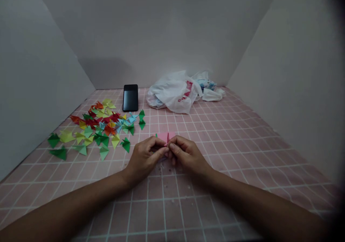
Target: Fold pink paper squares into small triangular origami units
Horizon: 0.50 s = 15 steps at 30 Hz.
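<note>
Pink paper (162, 136) hides partly behind left hand (143, 156) and right hand (191, 156).

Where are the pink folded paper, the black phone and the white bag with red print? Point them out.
Pink folded paper (162, 136): head view, on its light pink face.
Black phone (130, 99): head view, on its screen.
White bag with red print (173, 92): head view, on its crumpled front.
</note>
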### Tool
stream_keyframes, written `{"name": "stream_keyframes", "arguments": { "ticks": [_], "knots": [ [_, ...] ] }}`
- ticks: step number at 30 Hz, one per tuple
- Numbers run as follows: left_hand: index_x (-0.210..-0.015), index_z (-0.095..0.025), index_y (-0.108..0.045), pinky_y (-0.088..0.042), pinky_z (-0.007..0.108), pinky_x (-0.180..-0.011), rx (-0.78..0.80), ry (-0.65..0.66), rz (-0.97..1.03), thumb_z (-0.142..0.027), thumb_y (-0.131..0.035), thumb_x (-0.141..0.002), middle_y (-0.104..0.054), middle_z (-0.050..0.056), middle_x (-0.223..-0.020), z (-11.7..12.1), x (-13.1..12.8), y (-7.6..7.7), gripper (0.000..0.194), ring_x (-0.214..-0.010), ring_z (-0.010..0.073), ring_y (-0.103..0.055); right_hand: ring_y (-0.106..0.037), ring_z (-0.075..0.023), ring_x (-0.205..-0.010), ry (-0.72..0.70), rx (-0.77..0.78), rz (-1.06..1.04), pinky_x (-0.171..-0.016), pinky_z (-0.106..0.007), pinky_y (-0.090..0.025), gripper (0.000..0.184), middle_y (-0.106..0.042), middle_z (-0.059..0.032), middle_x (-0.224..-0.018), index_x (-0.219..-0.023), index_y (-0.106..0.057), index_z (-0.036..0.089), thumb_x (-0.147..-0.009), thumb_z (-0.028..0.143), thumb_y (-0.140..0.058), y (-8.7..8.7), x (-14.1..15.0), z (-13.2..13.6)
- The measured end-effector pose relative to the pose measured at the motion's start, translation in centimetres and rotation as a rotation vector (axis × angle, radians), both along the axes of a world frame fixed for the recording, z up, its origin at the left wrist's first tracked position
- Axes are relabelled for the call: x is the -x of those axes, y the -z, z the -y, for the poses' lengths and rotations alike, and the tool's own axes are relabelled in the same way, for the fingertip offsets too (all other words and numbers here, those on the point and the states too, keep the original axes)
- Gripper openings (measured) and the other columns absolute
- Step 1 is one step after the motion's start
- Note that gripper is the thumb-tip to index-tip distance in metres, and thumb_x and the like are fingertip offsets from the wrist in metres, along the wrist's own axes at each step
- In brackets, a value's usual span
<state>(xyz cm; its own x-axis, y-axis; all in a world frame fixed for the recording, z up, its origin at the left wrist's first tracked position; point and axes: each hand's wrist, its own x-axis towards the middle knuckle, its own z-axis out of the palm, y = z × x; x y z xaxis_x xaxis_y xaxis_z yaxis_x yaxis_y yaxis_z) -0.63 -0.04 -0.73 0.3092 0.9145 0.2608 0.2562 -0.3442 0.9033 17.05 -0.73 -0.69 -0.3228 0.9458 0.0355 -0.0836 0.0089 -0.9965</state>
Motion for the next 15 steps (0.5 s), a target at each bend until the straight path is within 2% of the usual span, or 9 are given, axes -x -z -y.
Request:
{"name": "stream_keyframes", "arguments": {
  "ticks": [2,7,15],
  "knots": [
    [-0.082,-0.016,-0.067,-0.048,0.024,-0.065,0.060,-0.015,0.040,-0.029,-0.066,-0.087,-0.068,0.002,-0.075,-0.04,-0.03,0.02,0.014,-0.069,0.0127,-0.062,-0.049,-0.0073,-0.047,-0.019,0.014,-0.033,-0.047,-0.023,-0.038,0.022,-0.056,0.0040,-0.065,-0.078,-0.053,0.019,-0.089,0.037,-0.058,0.06,-0.01,-0.07],
    [-0.078,-0.015,-0.065,-0.045,0.023,-0.062,0.246,-0.068,0.192,-0.031,-0.066,-0.084,-0.064,0.000,-0.071,-0.05,-0.28,-0.20,0.017,-0.064,0.0109,-0.056,-0.041,-0.0072,-0.038,0.092,0.079,-0.085,-0.038,-0.020,-0.031,0.023,-0.052,0.0094,-0.055,-0.084,-0.049,0.023,-0.085,0.039,-0.066,0.01,0.06,-0.28],
    [-0.078,-0.016,-0.061,-0.042,0.023,-0.061,0.393,0.055,0.293,-0.034,-0.067,-0.084,-0.060,-0.002,-0.068,0.03,-0.52,-0.28,0.021,-0.063,0.0102,-0.053,-0.043,-0.0070,-0.043,0.014,0.076,0.012,-0.043,-0.021,-0.029,0.024,-0.051,0.0066,-0.051,-0.070,-0.054,0.020,-0.083,0.036,-0.065,-0.16,-0.14,-0.23]
  ]
}}
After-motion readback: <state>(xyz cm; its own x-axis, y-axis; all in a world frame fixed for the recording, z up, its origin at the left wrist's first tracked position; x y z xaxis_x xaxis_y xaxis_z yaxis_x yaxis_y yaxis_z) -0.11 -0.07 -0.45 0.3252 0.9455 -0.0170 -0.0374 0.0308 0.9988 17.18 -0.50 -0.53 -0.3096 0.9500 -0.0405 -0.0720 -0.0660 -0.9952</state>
